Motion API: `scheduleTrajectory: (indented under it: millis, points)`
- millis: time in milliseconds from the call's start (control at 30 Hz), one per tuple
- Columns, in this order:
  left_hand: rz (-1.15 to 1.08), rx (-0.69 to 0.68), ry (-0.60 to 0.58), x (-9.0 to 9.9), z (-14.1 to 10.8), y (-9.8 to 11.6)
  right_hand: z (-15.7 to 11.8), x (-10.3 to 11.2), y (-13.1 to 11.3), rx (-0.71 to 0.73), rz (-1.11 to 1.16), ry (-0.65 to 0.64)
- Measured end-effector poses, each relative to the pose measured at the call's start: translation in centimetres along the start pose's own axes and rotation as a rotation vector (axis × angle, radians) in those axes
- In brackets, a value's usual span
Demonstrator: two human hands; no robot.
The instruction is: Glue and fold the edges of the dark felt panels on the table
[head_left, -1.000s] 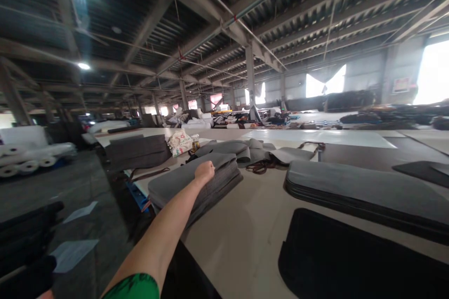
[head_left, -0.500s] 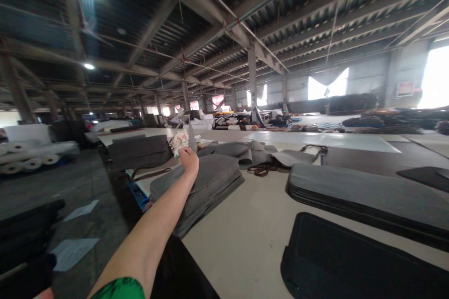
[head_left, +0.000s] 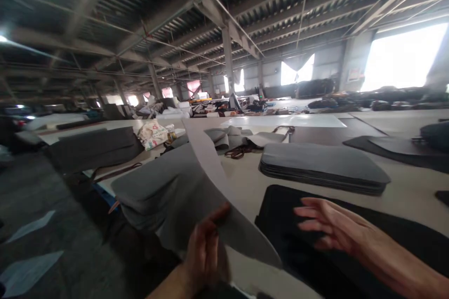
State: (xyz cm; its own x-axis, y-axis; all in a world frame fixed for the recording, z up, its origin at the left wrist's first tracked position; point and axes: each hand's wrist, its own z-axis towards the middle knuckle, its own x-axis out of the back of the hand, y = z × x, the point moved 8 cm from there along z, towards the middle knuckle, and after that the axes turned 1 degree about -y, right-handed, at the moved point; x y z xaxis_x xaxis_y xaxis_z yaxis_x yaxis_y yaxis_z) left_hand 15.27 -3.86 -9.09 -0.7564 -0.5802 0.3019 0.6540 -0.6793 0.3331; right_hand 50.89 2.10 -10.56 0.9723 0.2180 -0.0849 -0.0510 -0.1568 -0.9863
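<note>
A grey felt-like sheet is lifted in a curve off the stack at the left of the table, its pale underside turned up along one edge. My left hand, blurred by motion, grips this sheet at its near part, with a finger lying along the surface. My right hand is open and holds nothing, its fingers apart and pointing left. Below it lies a black panel with rounded corners. The lifted sheet hides most of the stack.
Behind the black panel stands a stack of grey panels. Dark straps and grey scraps lie mid-table. A printed cloth bag rests beside another grey stack. Papers lie on the floor at left.
The reaching arm has drawn back from the stack's far end, and the grey sheet has come up toward me. Both hands are now near the front. The view has turned right.
</note>
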Motion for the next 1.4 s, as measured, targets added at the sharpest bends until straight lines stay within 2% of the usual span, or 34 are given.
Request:
scheduleTrajectory:
  millis: [100, 200, 300, 467, 533, 633, 700, 767, 833, 933, 967, 1000, 1067, 1167, 1267, 1400]
  points:
    - [-0.133, -0.009, -0.261, -3.2, -3.7, 1.1, 0.4, -5.5, 0.3, -0.041, 0.184, -0.219]
    - [-0.088, 0.063, -0.445, -5.4, -5.5, 0.9, 0.0, -7.5, 0.9, -0.130, 0.296, -0.291]
    - [-0.049, 0.059, -0.495, -6.3, -5.8, 1.1, -1.0, -6.8, 1.7, -0.176, 0.278, -0.288]
    - [-0.056, -0.014, -0.595, -7.0, -5.7, 1.9, -1.7, -5.7, 0.8, -0.025, 0.137, -0.320]
    - [-0.066, -0.038, -0.680, -7.3, -5.7, 2.5, -1.3, -5.4, 0.7, -0.036, 0.110, -0.258]
    - [-0.096, -0.049, -0.874, -8.0, -5.7, 3.7, -0.1, -5.2, 0.9, -0.085, 0.122, -0.165]
    - [-0.125, -0.025, -0.944, -8.2, -5.6, 4.3, 0.6, -5.1, 1.1, -0.108, 0.102, -0.156]
    - [-0.165, 0.026, -0.922, -7.9, -5.3, 4.1, 1.4, -4.9, 1.0, -0.097, 0.069, -0.154]
    - [-0.156, 0.105, -0.792, -6.7, -4.5, 2.5, 1.9, -4.3, 0.6, -0.058, 0.034, -0.128]
    - [0.122, 0.323, -0.476, -2.3, -3.1, -2.8, 2.2, -2.6, 0.0, -0.003, -0.043, -0.029]
    - [0.279, 0.396, -0.405, -0.5, -2.9, -4.7, 2.2, -2.1, -0.1, 0.000, -0.060, 0.002]
    - [0.442, 0.448, -0.392, 1.0, -2.8, -6.4, 2.2, -1.6, -0.2, -0.003, -0.068, 0.027]
    - [0.682, 0.530, -0.501, 3.0, -2.9, -9.0, 2.1, -1.1, -0.1, -0.018, -0.052, 0.046]
    - [0.750, 0.708, -0.722, 4.2, -3.9, -11.4, 2.0, -1.0, 0.0, -0.024, -0.004, 0.053]
    - [0.688, 0.832, -0.815, 3.8, -4.5, -11.8, 2.2, -1.5, 0.1, -0.029, 0.006, 0.047]
    - [0.594, 0.825, -0.873, 2.1, -4.3, -11.7, 2.6, -2.4, -0.2, -0.001, 0.017, -0.011]
